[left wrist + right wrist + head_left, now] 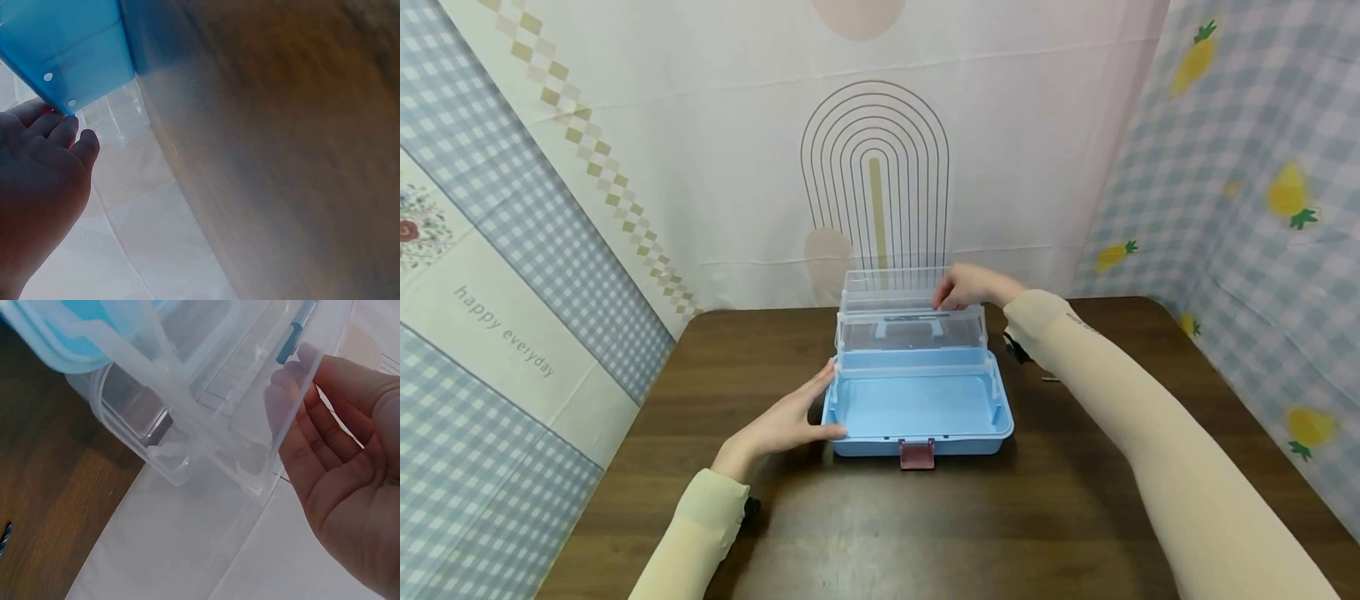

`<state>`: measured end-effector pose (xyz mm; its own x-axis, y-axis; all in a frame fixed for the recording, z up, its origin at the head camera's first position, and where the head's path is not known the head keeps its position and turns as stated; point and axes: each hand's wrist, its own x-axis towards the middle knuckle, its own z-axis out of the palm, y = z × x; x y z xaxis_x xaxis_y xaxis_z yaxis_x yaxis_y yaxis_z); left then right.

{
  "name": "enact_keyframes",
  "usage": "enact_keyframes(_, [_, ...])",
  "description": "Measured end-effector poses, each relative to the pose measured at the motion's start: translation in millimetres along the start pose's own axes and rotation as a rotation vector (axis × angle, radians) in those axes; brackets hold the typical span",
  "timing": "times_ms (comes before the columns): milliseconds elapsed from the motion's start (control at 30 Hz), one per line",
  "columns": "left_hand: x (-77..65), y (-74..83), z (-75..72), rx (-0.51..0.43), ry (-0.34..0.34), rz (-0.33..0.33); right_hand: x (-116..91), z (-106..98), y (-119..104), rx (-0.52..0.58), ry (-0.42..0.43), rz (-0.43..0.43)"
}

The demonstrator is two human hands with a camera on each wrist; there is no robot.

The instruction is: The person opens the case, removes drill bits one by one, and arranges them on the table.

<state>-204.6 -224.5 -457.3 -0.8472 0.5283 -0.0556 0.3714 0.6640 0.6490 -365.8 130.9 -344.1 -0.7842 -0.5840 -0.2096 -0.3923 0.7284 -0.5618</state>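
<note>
A light blue toolbox (917,447) stands opened out on the table, its clear plastic trays (912,328) raised in tiers behind the base. My left hand (786,423) spreads along its left side, thumb on the front corner of the rim. In the left wrist view its fairly straight fingers (62,131) meet the blue wall. At the upper right, my right hand (967,287) reaches over a clear tray wall. Through that wall, bent fingertips (281,394) show close to the end of a thin blue-grey rod (290,342) in the tray, with a gap between thumb and fingers.
A small drill bit (1051,379) lies on the wooden table (880,533), right of the toolbox under my right forearm. The toolbox's pinkish latch (917,455) hangs at its front. Behind the table hangs a pale patterned cloth (737,167), with checked cloth at both sides.
</note>
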Motion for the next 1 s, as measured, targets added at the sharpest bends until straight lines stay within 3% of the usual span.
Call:
enact_keyframes(267, [0.3, -1.0, 2.6, -0.012, 0.0, 0.005, 2.2, 2.2, 1.9, -0.017, -0.024, 0.002])
enact_keyframes(1000, [-0.2, 1.4, -0.4, -0.007, 0.006, -0.005, 8.7, 4.4, -5.8, -0.135, 0.024, 0.012])
